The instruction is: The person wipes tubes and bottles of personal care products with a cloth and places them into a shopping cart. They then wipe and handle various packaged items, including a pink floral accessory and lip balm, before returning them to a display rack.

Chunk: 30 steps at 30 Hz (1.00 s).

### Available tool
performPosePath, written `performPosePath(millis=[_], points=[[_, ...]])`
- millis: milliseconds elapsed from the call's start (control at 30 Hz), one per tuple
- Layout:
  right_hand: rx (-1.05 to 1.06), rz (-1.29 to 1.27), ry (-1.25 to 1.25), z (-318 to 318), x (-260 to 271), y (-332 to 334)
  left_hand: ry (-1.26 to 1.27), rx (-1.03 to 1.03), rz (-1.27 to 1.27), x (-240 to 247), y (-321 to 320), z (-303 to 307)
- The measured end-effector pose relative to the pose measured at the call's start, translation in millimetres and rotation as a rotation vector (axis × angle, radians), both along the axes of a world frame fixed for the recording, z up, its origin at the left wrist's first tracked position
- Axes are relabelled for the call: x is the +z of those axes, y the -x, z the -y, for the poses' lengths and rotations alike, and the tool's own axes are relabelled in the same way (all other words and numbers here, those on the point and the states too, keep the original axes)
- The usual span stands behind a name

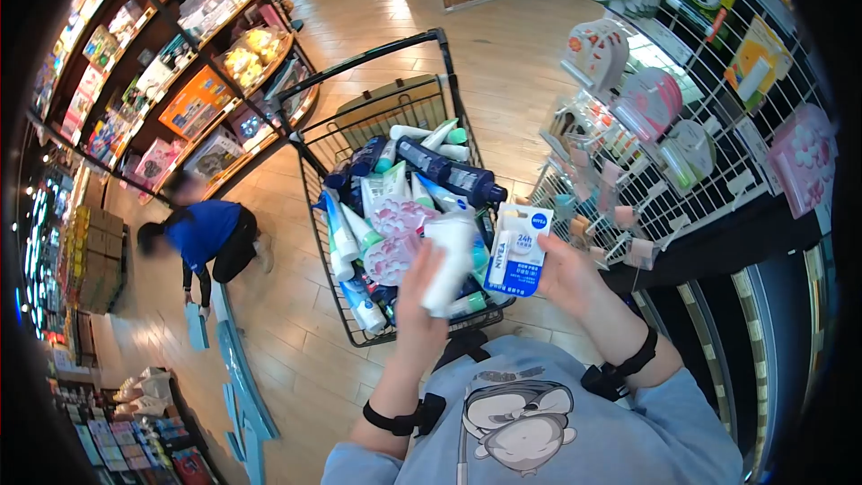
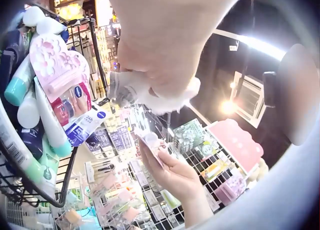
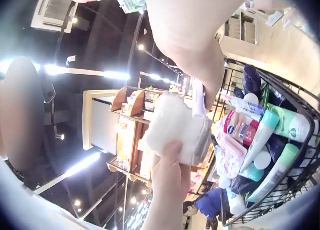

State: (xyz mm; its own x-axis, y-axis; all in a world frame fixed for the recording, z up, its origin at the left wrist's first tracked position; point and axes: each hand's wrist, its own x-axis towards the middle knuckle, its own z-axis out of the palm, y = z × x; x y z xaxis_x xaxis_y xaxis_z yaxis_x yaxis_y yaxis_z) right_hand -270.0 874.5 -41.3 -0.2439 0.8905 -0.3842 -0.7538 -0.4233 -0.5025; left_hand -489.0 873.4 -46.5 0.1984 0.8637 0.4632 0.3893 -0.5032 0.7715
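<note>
My left hand grips a soft white folded cloth, slightly blurred, over the near side of the cart. In the right wrist view the cloth looks thick and wadded, with the left thumb on its lower edge. My right hand pinches the right edge of a blue-and-white Nivea lip balm pack, its printed front up. The cloth and the pack are side by side, a small gap between them. Below both hands, the black wire shopping cart is heaped with tubes, dark blue bottles and pink flower-patterned packs.
To the right stands a white wire rack with hanging packs. A person in a blue top crouches on the left, near light-blue panels on the wooden floor. Lit product shelves line the back left.
</note>
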Motion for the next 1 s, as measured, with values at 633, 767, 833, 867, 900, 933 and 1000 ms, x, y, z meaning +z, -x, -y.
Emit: performPosePath(millis=[633,767,833,867,900,933,1000], points=[[0.5,1.051,-0.663,-60,-66,125,0.727,0.485,0.052,-67,168,38],[0.527,0.905,-0.582,-66,-85,179,0.835,0.348,0.141,-85,161,42],[0.539,0.784,-0.471,-71,-92,198,0.839,0.274,0.119,-82,161,37],[0.551,0.781,-0.476,-72,-94,205,0.84,0.286,0.124,-85,161,34],[0.532,0.799,-0.493,-73,-93,212,0.775,0.291,0.15,-92,160,30],[0.511,0.816,-0.511,-74,-91,218,0.71,0.296,0.174,-98,160,27],[0.549,0.784,-0.452,-77,-93,218,0.706,0.308,0.14,-103,164,20]])
